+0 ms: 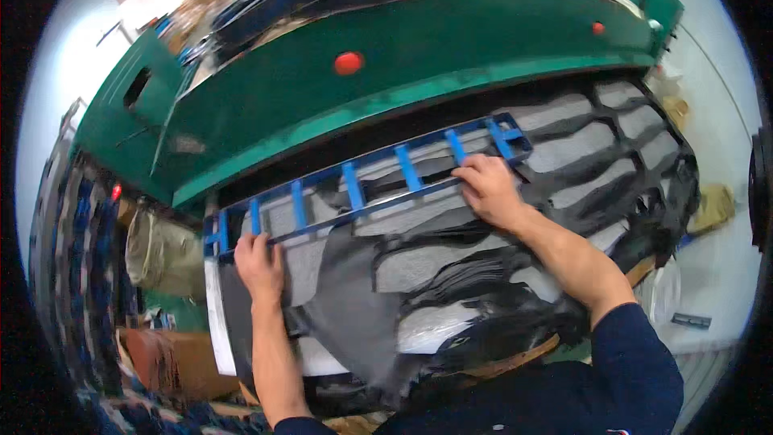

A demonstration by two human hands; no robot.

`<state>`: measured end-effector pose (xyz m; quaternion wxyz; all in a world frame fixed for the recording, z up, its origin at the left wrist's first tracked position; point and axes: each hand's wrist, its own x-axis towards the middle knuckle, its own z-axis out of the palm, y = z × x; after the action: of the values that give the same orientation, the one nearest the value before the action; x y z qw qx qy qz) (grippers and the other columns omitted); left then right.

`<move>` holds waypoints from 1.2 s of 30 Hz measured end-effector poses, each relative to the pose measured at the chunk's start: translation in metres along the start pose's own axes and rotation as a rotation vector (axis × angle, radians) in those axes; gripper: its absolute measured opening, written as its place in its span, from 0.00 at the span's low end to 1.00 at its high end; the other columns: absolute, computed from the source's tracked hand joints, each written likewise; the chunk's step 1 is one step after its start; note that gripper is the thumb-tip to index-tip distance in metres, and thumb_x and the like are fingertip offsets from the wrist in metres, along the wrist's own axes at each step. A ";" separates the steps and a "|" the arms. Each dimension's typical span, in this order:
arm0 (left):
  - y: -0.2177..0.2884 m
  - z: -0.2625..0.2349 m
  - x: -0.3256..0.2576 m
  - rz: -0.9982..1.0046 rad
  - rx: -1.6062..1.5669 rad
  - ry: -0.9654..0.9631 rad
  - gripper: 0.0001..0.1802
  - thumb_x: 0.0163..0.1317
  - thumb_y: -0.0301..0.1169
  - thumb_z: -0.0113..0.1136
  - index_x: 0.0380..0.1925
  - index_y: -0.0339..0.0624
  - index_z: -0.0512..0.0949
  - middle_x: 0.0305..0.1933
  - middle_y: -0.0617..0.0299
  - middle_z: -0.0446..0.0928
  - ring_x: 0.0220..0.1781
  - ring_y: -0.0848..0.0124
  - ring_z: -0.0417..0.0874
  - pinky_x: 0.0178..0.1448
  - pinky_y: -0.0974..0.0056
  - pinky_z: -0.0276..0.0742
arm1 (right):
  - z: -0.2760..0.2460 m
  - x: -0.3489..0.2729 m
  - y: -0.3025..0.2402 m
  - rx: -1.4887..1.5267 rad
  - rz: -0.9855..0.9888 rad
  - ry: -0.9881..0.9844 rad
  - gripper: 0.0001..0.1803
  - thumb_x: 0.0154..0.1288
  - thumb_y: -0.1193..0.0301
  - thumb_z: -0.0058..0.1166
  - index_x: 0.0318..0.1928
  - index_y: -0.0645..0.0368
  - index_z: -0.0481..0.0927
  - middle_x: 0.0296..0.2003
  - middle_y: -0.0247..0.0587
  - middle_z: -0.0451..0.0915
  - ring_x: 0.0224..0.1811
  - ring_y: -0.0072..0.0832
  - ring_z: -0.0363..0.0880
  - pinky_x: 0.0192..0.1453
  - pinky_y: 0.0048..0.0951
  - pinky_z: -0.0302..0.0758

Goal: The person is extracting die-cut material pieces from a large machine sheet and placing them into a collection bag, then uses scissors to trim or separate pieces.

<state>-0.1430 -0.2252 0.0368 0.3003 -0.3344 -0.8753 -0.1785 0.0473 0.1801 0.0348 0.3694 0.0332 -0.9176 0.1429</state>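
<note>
A long blue metal frame with cross rungs, shaped like a ladder (370,180), is held at both ends above the grey work bed of a green machine (419,56). Its left end is gripped by the left hand (259,264), whose fingers are curled over the near rail close to the bed's left edge. The right hand (489,187) is laid on the near rail toward the frame's right end, with the fingers bent down over the bar. The frame is set slantwise along the far edge of the bed, just in front of the machine's green head. Beneath it, a sheet of thin black material with large cut-out openings (499,274) is spread over the grey felt-like surface (419,262). Two round red buttons (348,63) are seen on the machine's green front.
</note>
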 end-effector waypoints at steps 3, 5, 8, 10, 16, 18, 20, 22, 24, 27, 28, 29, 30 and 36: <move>-0.003 0.003 -0.002 -0.004 0.040 -0.011 0.18 0.47 0.25 0.69 0.40 0.38 0.77 0.44 0.50 0.73 0.47 0.50 0.74 0.51 0.51 0.70 | -0.002 0.002 0.003 0.059 -0.029 0.046 0.12 0.49 0.77 0.58 0.38 0.58 0.79 0.37 0.43 0.77 0.38 0.44 0.77 0.41 0.43 0.72; 0.001 0.010 -0.001 0.011 0.016 -0.033 0.18 0.48 0.25 0.69 0.41 0.38 0.77 0.45 0.49 0.73 0.47 0.50 0.74 0.51 0.52 0.70 | -0.005 -0.007 0.009 0.040 0.015 0.032 0.11 0.51 0.77 0.58 0.38 0.57 0.78 0.37 0.41 0.76 0.40 0.42 0.77 0.42 0.41 0.71; 0.000 0.013 0.001 0.051 0.007 -0.020 0.18 0.49 0.25 0.68 0.42 0.38 0.77 0.46 0.48 0.72 0.48 0.50 0.74 0.52 0.51 0.70 | -0.003 -0.012 0.013 0.052 0.010 0.067 0.10 0.52 0.76 0.57 0.38 0.57 0.78 0.38 0.40 0.76 0.41 0.41 0.76 0.43 0.41 0.70; -0.001 0.011 -0.002 0.032 0.007 -0.038 0.18 0.50 0.25 0.68 0.42 0.39 0.77 0.47 0.48 0.72 0.49 0.49 0.74 0.52 0.51 0.70 | -0.001 -0.015 0.013 0.059 0.028 0.070 0.11 0.52 0.76 0.56 0.39 0.58 0.77 0.38 0.40 0.76 0.41 0.40 0.76 0.44 0.41 0.69; -0.004 0.011 -0.004 0.018 0.022 -0.052 0.18 0.50 0.24 0.68 0.43 0.40 0.77 0.47 0.48 0.72 0.50 0.49 0.74 0.53 0.51 0.70 | 0.000 -0.015 0.011 0.055 0.022 0.085 0.12 0.50 0.78 0.56 0.38 0.57 0.76 0.38 0.41 0.74 0.41 0.38 0.76 0.45 0.39 0.68; -0.002 0.013 -0.004 0.019 -0.008 -0.057 0.19 0.50 0.25 0.68 0.44 0.40 0.77 0.47 0.48 0.72 0.50 0.49 0.74 0.53 0.51 0.70 | -0.003 -0.017 0.012 0.068 0.016 0.085 0.11 0.50 0.78 0.56 0.37 0.56 0.75 0.37 0.40 0.74 0.41 0.38 0.76 0.44 0.39 0.68; 0.001 0.016 -0.003 0.003 -0.005 -0.053 0.19 0.50 0.25 0.68 0.44 0.39 0.77 0.47 0.48 0.72 0.50 0.49 0.74 0.53 0.51 0.70 | -0.006 -0.017 0.014 0.049 0.019 0.075 0.11 0.50 0.78 0.57 0.37 0.56 0.76 0.37 0.40 0.74 0.40 0.38 0.76 0.44 0.39 0.68; 0.001 0.012 -0.005 -0.034 0.011 -0.047 0.19 0.49 0.26 0.69 0.43 0.39 0.77 0.48 0.48 0.72 0.50 0.49 0.74 0.54 0.51 0.70 | -0.002 -0.011 0.011 0.066 0.002 0.092 0.11 0.49 0.77 0.59 0.36 0.57 0.77 0.37 0.40 0.74 0.40 0.39 0.76 0.43 0.39 0.70; -0.003 0.011 -0.007 -0.040 0.041 -0.034 0.19 0.48 0.26 0.69 0.42 0.38 0.77 0.49 0.46 0.72 0.51 0.48 0.74 0.54 0.50 0.70 | -0.002 -0.007 0.005 0.052 0.038 0.021 0.13 0.48 0.76 0.60 0.38 0.57 0.78 0.39 0.41 0.76 0.43 0.41 0.76 0.46 0.40 0.70; -0.003 0.008 -0.002 -0.042 0.068 -0.049 0.20 0.45 0.28 0.70 0.40 0.41 0.78 0.49 0.48 0.73 0.51 0.48 0.74 0.55 0.49 0.71 | 0.005 -0.005 -0.004 -0.027 0.052 -0.006 0.16 0.46 0.74 0.62 0.40 0.56 0.79 0.43 0.43 0.77 0.47 0.43 0.76 0.50 0.42 0.70; -0.001 0.012 -0.001 -0.053 0.036 -0.008 0.19 0.44 0.29 0.70 0.39 0.42 0.78 0.47 0.48 0.73 0.51 0.49 0.74 0.56 0.49 0.70 | 0.003 -0.006 -0.004 -0.038 0.057 -0.004 0.17 0.46 0.74 0.62 0.41 0.55 0.79 0.44 0.43 0.78 0.48 0.43 0.75 0.51 0.43 0.70; 0.008 0.014 0.004 -0.030 0.043 0.030 0.18 0.44 0.29 0.70 0.37 0.43 0.78 0.45 0.49 0.73 0.51 0.50 0.74 0.56 0.49 0.69 | -0.003 -0.006 -0.003 -0.083 0.039 0.008 0.16 0.47 0.74 0.62 0.41 0.55 0.80 0.43 0.43 0.77 0.47 0.44 0.75 0.50 0.43 0.70; 0.008 0.014 0.007 -0.045 0.027 0.011 0.17 0.44 0.28 0.69 0.36 0.43 0.77 0.45 0.49 0.72 0.50 0.51 0.74 0.56 0.49 0.69 | -0.007 -0.006 -0.004 -0.063 0.089 -0.024 0.16 0.48 0.74 0.61 0.41 0.55 0.79 0.42 0.43 0.77 0.46 0.44 0.75 0.49 0.42 0.70; -0.001 0.007 -0.002 -0.060 -0.059 0.038 0.17 0.43 0.26 0.69 0.35 0.41 0.75 0.42 0.51 0.69 0.47 0.51 0.72 0.56 0.50 0.68 | -0.009 0.003 -0.013 -0.114 0.055 -0.159 0.19 0.49 0.76 0.62 0.45 0.58 0.76 0.46 0.46 0.74 0.47 0.45 0.74 0.49 0.41 0.70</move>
<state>-0.1459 -0.2231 0.0302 0.3015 -0.3132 -0.8734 -0.2195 0.0531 0.1705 0.0462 0.2926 -0.0020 -0.9512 0.0975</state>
